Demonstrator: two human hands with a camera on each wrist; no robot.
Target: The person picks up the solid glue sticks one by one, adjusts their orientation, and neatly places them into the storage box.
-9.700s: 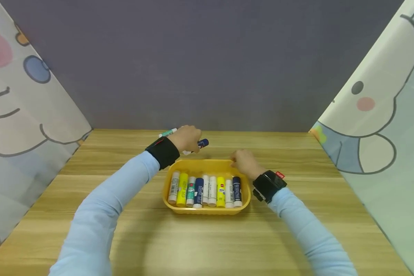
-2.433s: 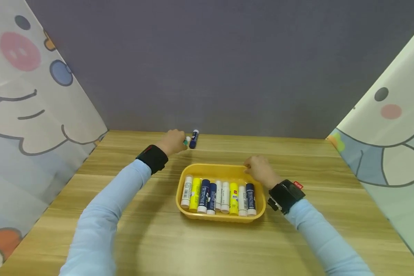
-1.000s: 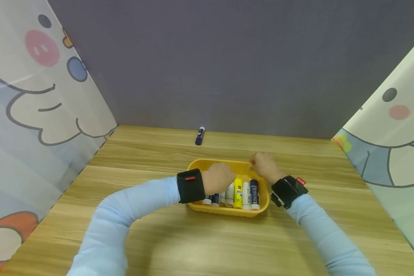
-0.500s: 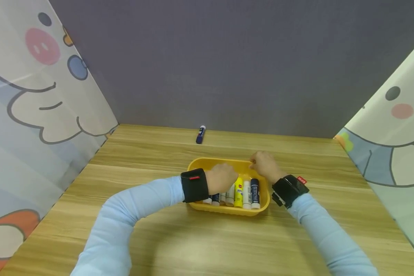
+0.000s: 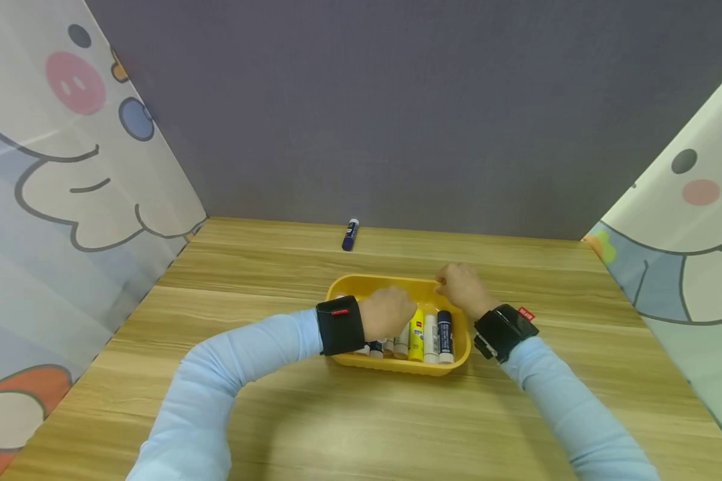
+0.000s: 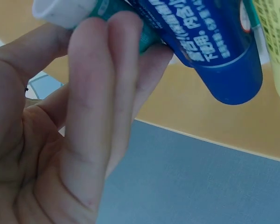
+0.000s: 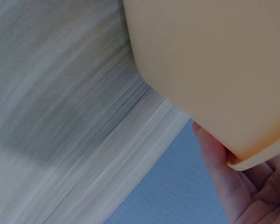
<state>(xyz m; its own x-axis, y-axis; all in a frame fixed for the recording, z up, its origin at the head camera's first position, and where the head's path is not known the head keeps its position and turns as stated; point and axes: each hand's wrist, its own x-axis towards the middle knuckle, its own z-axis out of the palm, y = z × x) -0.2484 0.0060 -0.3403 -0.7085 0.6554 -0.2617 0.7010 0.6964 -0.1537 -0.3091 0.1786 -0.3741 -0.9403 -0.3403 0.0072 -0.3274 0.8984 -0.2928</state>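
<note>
My left hand [image 5: 388,312] is inside the yellow plastic basket [image 5: 397,367], over its row of glue sticks. In the left wrist view, its thumb and fingers pinch a teal glue stick with a white end [image 6: 63,11]. A dark blue glue stick [image 6: 210,56] lies beside those fingers. My right hand [image 5: 462,287] grips the basket's far right rim. The right wrist view shows its fingers [image 7: 219,163] at the rim lip. To the right of my left hand lie a yellow glue stick [image 5: 416,337], a white one [image 5: 430,339] and a navy one [image 5: 445,337]. The left hand covers part of the row.
One navy glue stick [image 5: 350,235] with a white end lies at the back of the wooden table [image 5: 265,267]. A dark grey panel [image 5: 361,120] stands behind the table. Cartoon-printed sheets [image 5: 66,200] flank both sides.
My left hand has carried the teal glue stick from the table's back into the basket, and has barely moved this last second. The right hand keeps its grip on the rim.
</note>
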